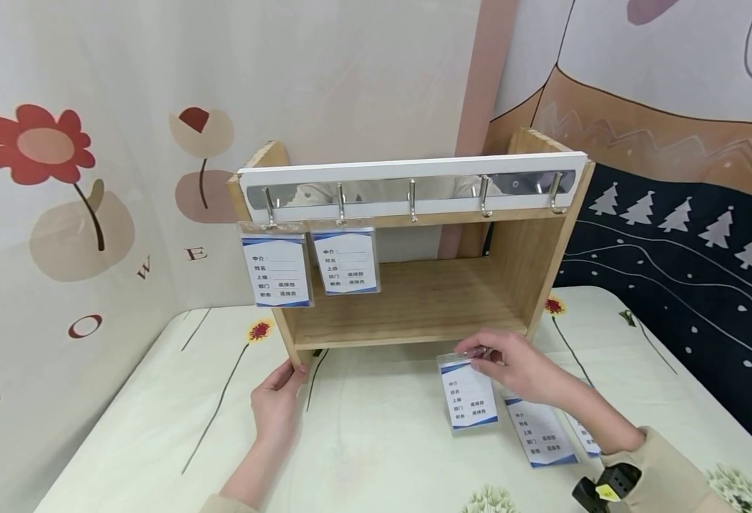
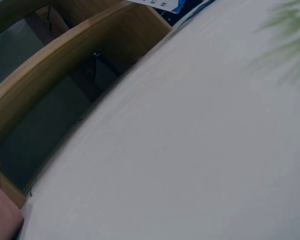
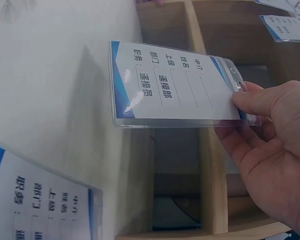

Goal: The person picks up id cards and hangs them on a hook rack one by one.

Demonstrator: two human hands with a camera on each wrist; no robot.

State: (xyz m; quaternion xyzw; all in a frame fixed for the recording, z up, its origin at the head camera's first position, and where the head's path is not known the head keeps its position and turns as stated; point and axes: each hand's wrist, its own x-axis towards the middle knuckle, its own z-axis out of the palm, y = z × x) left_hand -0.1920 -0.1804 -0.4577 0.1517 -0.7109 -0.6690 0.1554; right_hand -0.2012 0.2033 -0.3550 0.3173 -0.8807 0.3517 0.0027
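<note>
My right hand (image 1: 517, 367) pinches the top end of a clear-sleeved name badge (image 1: 468, 395) between thumb and fingers. In the right wrist view the badge (image 3: 170, 87) is held off the tabletop, its printed side showing. My left hand (image 1: 276, 402) grips the lower left corner of a wooden shelf (image 1: 408, 296); the left wrist view catches only part of that hand (image 2: 2, 210) at its edge. Across the shelf's top front runs a white hook rail (image 1: 376, 210) with several metal hooks. Two name badges, one (image 1: 276, 271) at the far left and another (image 1: 348, 260) beside it, hang from the left hooks.
Below my right forearm a badge (image 1: 541, 433) lies on the pale tablecloth (image 1: 363, 442), with another (image 1: 584, 434) partly hidden behind the arm. Patterned curtains (image 1: 350, 78) stand behind the shelf. A dark printed cloth (image 1: 683, 285) borders the table on the right.
</note>
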